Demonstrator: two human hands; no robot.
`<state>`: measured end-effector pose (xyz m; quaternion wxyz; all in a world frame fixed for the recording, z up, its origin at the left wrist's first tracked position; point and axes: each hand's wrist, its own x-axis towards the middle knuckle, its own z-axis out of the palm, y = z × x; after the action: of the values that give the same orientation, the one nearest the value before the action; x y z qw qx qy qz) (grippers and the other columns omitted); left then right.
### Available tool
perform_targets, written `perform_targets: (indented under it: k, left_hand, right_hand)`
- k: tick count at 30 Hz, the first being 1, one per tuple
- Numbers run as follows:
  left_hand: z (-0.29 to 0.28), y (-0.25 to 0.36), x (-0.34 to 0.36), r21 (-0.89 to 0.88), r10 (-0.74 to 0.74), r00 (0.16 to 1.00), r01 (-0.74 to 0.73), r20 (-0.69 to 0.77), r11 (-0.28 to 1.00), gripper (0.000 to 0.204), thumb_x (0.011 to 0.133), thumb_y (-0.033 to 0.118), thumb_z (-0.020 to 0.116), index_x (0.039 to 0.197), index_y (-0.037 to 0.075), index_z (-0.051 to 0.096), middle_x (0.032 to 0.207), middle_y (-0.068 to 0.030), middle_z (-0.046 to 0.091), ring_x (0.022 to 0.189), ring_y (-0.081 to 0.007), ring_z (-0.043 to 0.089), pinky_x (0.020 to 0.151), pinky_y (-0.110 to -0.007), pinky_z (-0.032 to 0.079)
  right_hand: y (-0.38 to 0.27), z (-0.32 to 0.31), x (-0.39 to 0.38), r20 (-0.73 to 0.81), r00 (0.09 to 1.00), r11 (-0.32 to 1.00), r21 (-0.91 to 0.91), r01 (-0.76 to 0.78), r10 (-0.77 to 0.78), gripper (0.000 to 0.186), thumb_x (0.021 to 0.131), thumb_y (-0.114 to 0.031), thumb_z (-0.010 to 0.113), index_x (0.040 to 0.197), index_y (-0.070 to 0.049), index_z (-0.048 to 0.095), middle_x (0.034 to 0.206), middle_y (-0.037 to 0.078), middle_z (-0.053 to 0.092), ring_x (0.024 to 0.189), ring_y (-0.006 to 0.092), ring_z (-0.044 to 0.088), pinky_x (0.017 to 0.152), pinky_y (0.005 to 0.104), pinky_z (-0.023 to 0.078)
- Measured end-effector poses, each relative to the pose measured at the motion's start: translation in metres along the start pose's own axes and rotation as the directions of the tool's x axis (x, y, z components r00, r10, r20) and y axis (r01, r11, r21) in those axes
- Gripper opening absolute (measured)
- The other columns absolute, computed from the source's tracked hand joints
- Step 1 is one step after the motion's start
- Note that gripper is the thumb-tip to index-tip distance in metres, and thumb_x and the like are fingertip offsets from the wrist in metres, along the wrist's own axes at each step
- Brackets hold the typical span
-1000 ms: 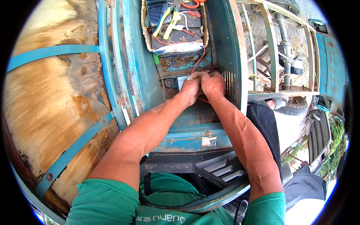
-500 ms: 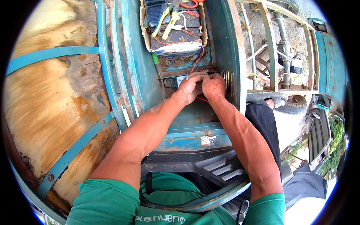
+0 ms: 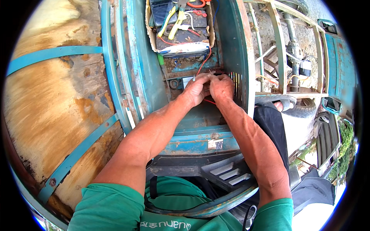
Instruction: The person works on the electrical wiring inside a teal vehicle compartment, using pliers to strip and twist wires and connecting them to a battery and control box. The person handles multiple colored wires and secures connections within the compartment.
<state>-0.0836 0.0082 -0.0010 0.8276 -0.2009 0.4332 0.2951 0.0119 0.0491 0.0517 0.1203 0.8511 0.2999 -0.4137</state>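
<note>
Inside the blue metal compartment point(image 3: 234, 46), a cardboard box point(image 3: 185, 49) sits beyond two hands. The left hand point(image 3: 195, 91) and right hand point(image 3: 222, 87) meet, fingers bent inward; whether either pinches anything I cannot tell. The thin red wire point(image 3: 204, 62) runs from the box down to their fingertips.

Single head-worn fisheye view, upright, stationed above the near end of the teal metal bin point(image 3: 233, 42), facing steeply down into it, close range.
</note>
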Motion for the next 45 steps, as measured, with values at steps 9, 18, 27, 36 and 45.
perform_targets:
  k: [9,18,27,36,45]
  left_hand:
    - [-0.001,-0.001,0.002,-0.036,-0.01,1.0,0.01,-0.009,0.999,0.022,0.093,0.015,0.059,0.114,0.008,0.059,0.116,-0.0087,0.061,0.113,-0.0226,0.055,0.099,-0.041,0.043]
    - [0.001,0.0,-0.002,-0.032,-0.01,0.999,0.009,-0.032,0.999,0.023,0.093,0.013,0.058,0.115,0.008,0.06,0.117,-0.0088,0.061,0.114,-0.0227,0.054,0.099,-0.04,0.044]
    - [-0.003,-0.001,0.001,0.013,-0.016,1.0,0.016,0.001,1.0,0.02,0.094,0.014,0.055,0.112,0.008,0.061,0.116,-0.0087,0.061,0.111,-0.0224,0.055,0.095,-0.043,0.046]
    - [-0.003,-0.001,0.002,0.023,-0.002,1.0,0.002,0.003,1.0,0.02,0.093,0.015,0.057,0.111,0.008,0.061,0.113,-0.0093,0.062,0.108,-0.0234,0.057,0.094,-0.044,0.047]
    - [-0.004,-0.004,0.004,0.059,0.002,1.0,-0.003,0.004,0.998,0.014,0.093,0.023,0.06,0.102,0.012,0.059,0.097,-0.0058,0.064,0.091,-0.0201,0.062,0.082,-0.037,0.052]
  right_hand:
    - [-0.004,-0.001,-0.006,-0.031,0.998,0.997,-0.054,0.058,-0.06,0.026,0.086,-0.029,0.061,0.098,-0.008,0.066,0.103,0.015,0.069,0.098,0.0353,0.065,0.084,0.0464,0.051]
    - [-0.007,-0.003,-0.009,-0.063,0.987,0.98,-0.137,0.141,-0.151,0.028,0.087,-0.026,0.058,0.111,-0.015,0.069,0.108,0.014,0.068,0.101,0.0343,0.065,0.087,0.0443,0.05]
    - [-0.003,0.0,-0.001,-0.038,0.992,0.991,-0.058,0.119,-0.121,0.03,0.084,-0.023,0.055,0.108,-0.016,0.072,0.112,0.013,0.069,0.103,0.0322,0.065,0.089,0.041,0.051]
    - [-0.005,-0.001,-0.002,-0.031,0.992,0.992,-0.046,0.119,-0.12,0.029,0.083,-0.022,0.055,0.106,-0.014,0.072,0.11,0.013,0.069,0.103,0.0324,0.065,0.089,0.0407,0.051]
    - [0.011,0.008,0.016,-0.117,0.973,0.957,0.192,0.218,-0.198,0.04,0.088,-0.017,0.051,0.123,0.001,0.056,0.118,0.026,0.062,0.11,0.0377,0.061,0.095,0.0414,0.048]
